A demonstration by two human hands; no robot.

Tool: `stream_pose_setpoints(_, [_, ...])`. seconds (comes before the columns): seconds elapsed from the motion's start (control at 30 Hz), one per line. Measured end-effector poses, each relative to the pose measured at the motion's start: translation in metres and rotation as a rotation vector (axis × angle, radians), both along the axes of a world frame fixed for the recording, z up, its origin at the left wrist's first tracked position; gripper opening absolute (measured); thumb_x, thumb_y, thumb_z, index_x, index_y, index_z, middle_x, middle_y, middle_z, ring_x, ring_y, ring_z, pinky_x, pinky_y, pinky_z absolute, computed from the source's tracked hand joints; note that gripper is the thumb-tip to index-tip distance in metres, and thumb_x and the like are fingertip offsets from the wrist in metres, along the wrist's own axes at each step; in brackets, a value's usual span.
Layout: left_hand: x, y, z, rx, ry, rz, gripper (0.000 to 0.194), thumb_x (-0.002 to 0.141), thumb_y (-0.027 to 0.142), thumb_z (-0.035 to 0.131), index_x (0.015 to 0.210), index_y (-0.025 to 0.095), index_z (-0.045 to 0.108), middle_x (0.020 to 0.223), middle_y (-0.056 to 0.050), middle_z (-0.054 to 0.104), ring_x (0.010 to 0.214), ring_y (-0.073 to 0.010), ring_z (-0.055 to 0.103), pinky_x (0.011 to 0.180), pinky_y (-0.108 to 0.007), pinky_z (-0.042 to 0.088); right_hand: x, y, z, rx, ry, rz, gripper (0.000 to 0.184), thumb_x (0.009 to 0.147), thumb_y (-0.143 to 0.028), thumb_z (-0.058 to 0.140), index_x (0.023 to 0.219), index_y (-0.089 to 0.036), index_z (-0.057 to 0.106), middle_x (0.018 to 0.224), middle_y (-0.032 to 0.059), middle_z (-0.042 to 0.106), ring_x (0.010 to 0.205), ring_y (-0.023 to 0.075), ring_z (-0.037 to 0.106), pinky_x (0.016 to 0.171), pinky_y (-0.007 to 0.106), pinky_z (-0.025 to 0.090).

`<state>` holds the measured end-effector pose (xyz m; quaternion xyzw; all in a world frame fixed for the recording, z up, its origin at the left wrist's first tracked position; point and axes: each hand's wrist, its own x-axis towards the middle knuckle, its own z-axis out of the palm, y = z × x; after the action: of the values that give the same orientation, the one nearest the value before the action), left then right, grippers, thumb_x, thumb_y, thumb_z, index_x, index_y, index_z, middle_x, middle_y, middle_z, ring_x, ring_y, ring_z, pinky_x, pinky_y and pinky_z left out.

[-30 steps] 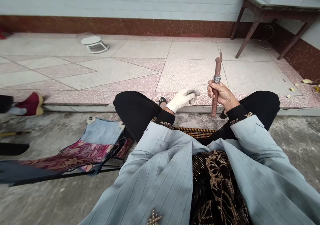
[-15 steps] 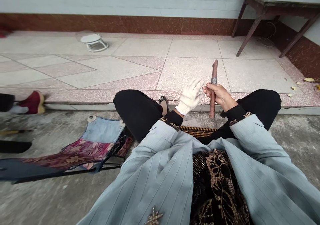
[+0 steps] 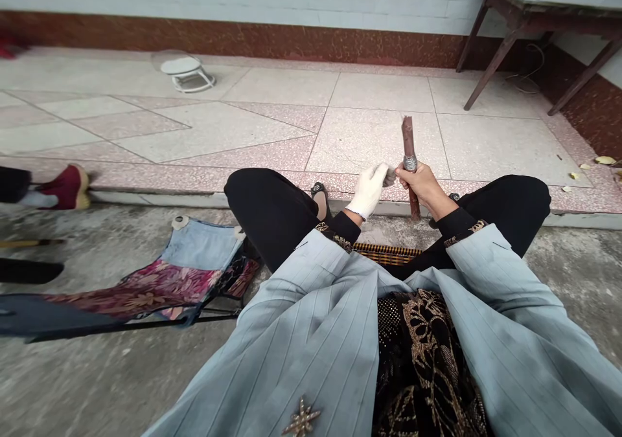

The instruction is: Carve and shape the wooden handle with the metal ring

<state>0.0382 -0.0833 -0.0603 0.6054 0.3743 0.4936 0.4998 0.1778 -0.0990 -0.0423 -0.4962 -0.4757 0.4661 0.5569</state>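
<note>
My bare right hand (image 3: 422, 184) is wrapped round a reddish-brown stick (image 3: 407, 136) held upright above my crossed legs. A band of grey wire (image 3: 410, 162) is wound round the stick just above my fingers. My left hand (image 3: 370, 188), in a white glove, has its fingers closed in a pinch right beside the stick, at the level of the wire; what it pinches is too thin to name. The stick's lower end shows below my right hand.
A folded cloth chair (image 3: 160, 281) lies on the concrete to my left. A white stool (image 3: 187, 73) stands far off on the tiled floor. A wooden table (image 3: 539, 10) is at the back right. Another person's red-shoed foot (image 3: 65, 188) is at the left edge.
My gloved left hand went from a pinch to open fingers and is now closed again against the stick. The stick has tilted slightly left and the wire band looks narrower.
</note>
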Motion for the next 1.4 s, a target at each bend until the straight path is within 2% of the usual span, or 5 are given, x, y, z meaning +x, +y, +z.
stream_pose_setpoints(0.17, [0.009,0.006,-0.015,-0.435,-0.423,-0.253,0.033,0.09,0.044,0.057,0.076,0.014,0.055,0.063,-0.002,0.06,0.052,-0.0114,0.058,0.054,-0.026,0.05,0.003,0.005,-0.005,0.084,-0.312,-0.034,0.013,0.07,-0.026,0.066,0.075,-0.017,0.059,0.061,-0.0031,0.054,0.055,0.011,0.046,0.055,0.025,0.036])
stream_pose_setpoints(0.37, [0.004,-0.002,-0.009,-0.426,-0.373,-0.446,0.034,0.09,0.048,0.059,0.086,0.015,0.055,0.068,-0.001,0.06,0.053,-0.0107,0.058,0.055,-0.024,0.051,0.016,0.008,-0.007,0.281,-0.716,-0.072,0.014,0.08,-0.031,0.062,0.082,-0.017,0.061,0.072,0.0022,0.061,0.067,0.017,0.054,0.064,0.028,0.038])
stream_pose_setpoints(0.73, [-0.005,-0.01,0.002,0.562,1.227,-0.077,0.031,0.094,0.022,0.041,0.104,0.01,0.067,0.096,-0.018,0.067,0.093,-0.0306,0.066,0.08,-0.041,0.047,0.029,0.003,-0.002,0.221,-1.435,0.166,0.015,0.082,-0.015,0.057,0.095,-0.02,0.064,0.094,0.0084,0.07,0.08,0.0235,0.06,0.063,0.029,0.03])
stream_pose_setpoints(1.17, [-0.029,0.019,-0.002,-0.338,0.083,-0.729,0.016,0.087,0.029,0.062,0.086,0.014,0.058,0.083,-0.009,0.068,0.069,-0.0142,0.068,0.071,-0.029,0.053,0.048,0.009,0.002,0.233,-0.886,0.223,0.007,0.077,-0.023,0.066,0.08,-0.018,0.061,0.07,-0.0002,0.062,0.068,0.016,0.056,0.063,0.027,0.037])
stream_pose_setpoints(1.4, [-0.023,0.019,-0.011,-0.357,0.038,-0.785,0.02,0.079,0.026,0.074,0.084,0.009,0.066,0.074,-0.006,0.066,0.062,-0.0108,0.064,0.065,-0.024,0.052,0.027,0.006,0.005,-0.039,-0.393,0.125,0.011,0.073,-0.018,0.061,0.08,-0.018,0.053,0.07,0.0042,0.068,0.065,0.0161,0.064,0.05,0.024,0.04])
